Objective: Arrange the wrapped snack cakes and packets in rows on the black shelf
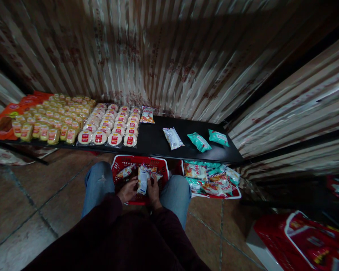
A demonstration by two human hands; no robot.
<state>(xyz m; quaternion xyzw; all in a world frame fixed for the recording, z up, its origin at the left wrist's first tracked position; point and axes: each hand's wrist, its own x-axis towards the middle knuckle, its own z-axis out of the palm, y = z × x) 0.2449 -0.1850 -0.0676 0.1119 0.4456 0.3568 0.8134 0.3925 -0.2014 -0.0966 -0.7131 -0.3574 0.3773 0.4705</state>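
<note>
My left hand [127, 190] and my right hand [153, 189] both grip a stack of white snack packets [142, 180], held upright over a red plastic basket [158, 162] between my knees. More packets lie in the basket. Just beyond it runs a low black shelf [152, 140]. Rows of round wrapped cakes [113, 126] and small yellow packets [56, 116] fill its left half. On its right half lie a white packet [173, 137] and two teal packets [199, 142] [218, 137].
A second red basket [234, 194] with teal and orange packets stands on the tiled floor to the right, under the shelf. Orange bags [5, 120] sit at the shelf's far left. Corrugated sheet walls close off the back and right. A red bag [305, 237] lies at lower right.
</note>
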